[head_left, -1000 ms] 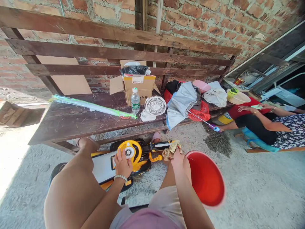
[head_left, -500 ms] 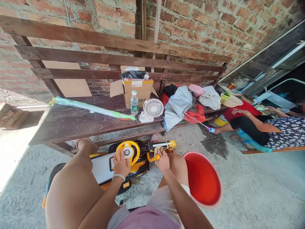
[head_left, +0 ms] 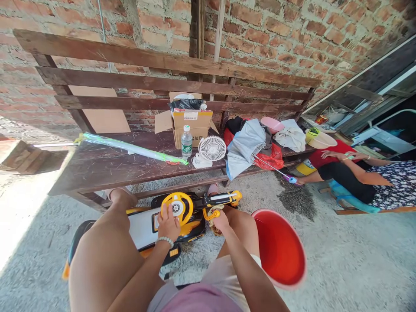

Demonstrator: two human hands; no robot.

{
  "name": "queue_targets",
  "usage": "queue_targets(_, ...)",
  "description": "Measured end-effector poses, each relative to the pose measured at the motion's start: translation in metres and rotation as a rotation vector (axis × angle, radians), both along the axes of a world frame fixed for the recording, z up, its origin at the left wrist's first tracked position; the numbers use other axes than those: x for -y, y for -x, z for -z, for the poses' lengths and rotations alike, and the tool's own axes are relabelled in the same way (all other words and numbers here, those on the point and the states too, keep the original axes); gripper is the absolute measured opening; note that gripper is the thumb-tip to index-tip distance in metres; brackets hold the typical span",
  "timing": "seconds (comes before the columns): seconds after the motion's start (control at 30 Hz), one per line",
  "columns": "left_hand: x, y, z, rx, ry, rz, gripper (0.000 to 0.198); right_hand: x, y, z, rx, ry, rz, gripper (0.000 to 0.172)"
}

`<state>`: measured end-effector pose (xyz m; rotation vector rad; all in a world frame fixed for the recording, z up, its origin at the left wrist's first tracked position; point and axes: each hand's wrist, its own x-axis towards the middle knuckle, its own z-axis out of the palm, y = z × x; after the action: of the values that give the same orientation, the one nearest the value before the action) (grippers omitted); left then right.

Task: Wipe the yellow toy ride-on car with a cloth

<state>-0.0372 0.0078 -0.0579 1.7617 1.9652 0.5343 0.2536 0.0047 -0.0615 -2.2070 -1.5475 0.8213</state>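
Note:
My left hand, with a beaded bracelet on its wrist, grips the lower rim of a yellow steering wheel. The wheel belongs to a yellow, black and white child's ride-on toy car standing between my legs. My right hand is bunched around a crumpled tan patterned rag, pressing it against an orange handle on the toy. My hand hides most of the rag.
A red plastic basin sits on the concrete floor at my right. Ahead stands a dark wooden bench holding a cardboard box, water bottle, small fan and grey umbrella. A seated person is at the right, before a brick wall.
My right hand has moved down and left with the rag, from above the toy's edge onto the orange handle. The rag is now bunched inside that hand. My left hand stays on the wheel.

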Motion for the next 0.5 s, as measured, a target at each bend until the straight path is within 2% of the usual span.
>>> queue_targets(0.1, 0.001, 0.0, -0.002, 0.005, 0.007, 0.001, 0.078, 0.003, -0.005, -0.005, -0.023, 0.037, -0.054, 0.029)
queue_targets(0.17, 0.001, 0.0, -0.002, -0.006, 0.022, 0.008, 0.077, 0.001, -0.02, -0.012, -0.038, 0.043, -0.028, 0.021)
queue_targets(0.23, 0.001, -0.001, -0.003, -0.019, 0.031, 0.015, 0.076, -0.002, -0.038, -0.02, -0.036, 0.008, 0.121, 0.021)
queue_targets(0.3, 0.0, -0.001, -0.002, -0.024, 0.027, 0.025, 0.077, -0.005, -0.05, -0.025, -0.013, -0.049, 0.305, 0.032)
queue_targets(0.37, 0.0, -0.001, -0.002, -0.018, 0.016, 0.032, 0.079, -0.007, -0.05, -0.026, 0.018, -0.069, 0.376, 0.042)
queue_targets(0.5, 0.001, 0.0, -0.003, -0.004, 0.003, 0.015, 0.082, -0.003, -0.017, -0.017, 0.098, -0.009, 0.118, 0.056)
